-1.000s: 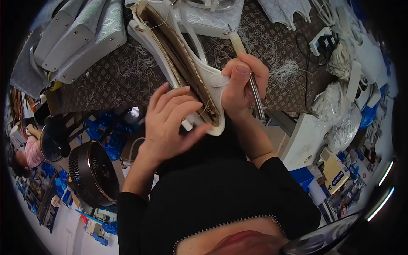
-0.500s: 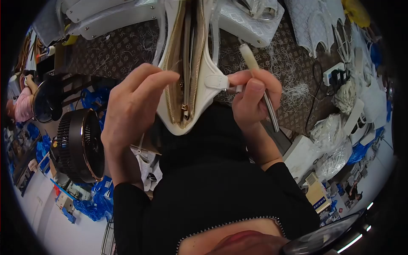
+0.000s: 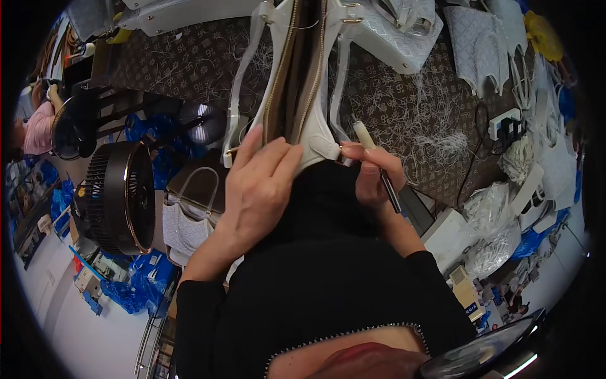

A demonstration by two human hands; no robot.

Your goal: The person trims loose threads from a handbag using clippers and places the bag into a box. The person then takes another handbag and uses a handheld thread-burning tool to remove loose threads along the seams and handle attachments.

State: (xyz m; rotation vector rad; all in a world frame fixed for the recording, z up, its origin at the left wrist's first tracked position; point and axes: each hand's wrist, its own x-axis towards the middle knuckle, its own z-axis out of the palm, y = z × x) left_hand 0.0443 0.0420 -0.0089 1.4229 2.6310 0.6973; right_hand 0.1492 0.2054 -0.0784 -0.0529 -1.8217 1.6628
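A white handbag (image 3: 314, 129) with its gold zip undone lies lengthwise before me, its near end toward my body. My left hand (image 3: 262, 183) rests over that near end, fingers stretched across the zip opening; the thumb is hidden. Beside the rounded side tab (image 3: 325, 147), my right hand (image 3: 380, 172) has its fingertips at the tab's metal fitting. That same hand grips a slim pen-like tool (image 3: 363, 134) with a pale end pointing away and a metal shaft toward me. Plastic-wrapped straps (image 3: 238, 95) run along both sides of the bag.
Loose thread ends (image 3: 435, 148) litter the brown patterned table (image 3: 196, 69). More white bags (image 3: 391, 38) and quilted panels (image 3: 476, 50) lie at the back. A black fan (image 3: 120, 196) stands at left; a power strip (image 3: 505, 123) and plastic-wrapped bundles (image 3: 492, 221) are at right. Another person (image 3: 41, 129) sits far left.
My left hand has moved right and come down onto the bag's near end. My right hand, with the tool, is slightly lower. The view has shifted, showing the bag farther right.
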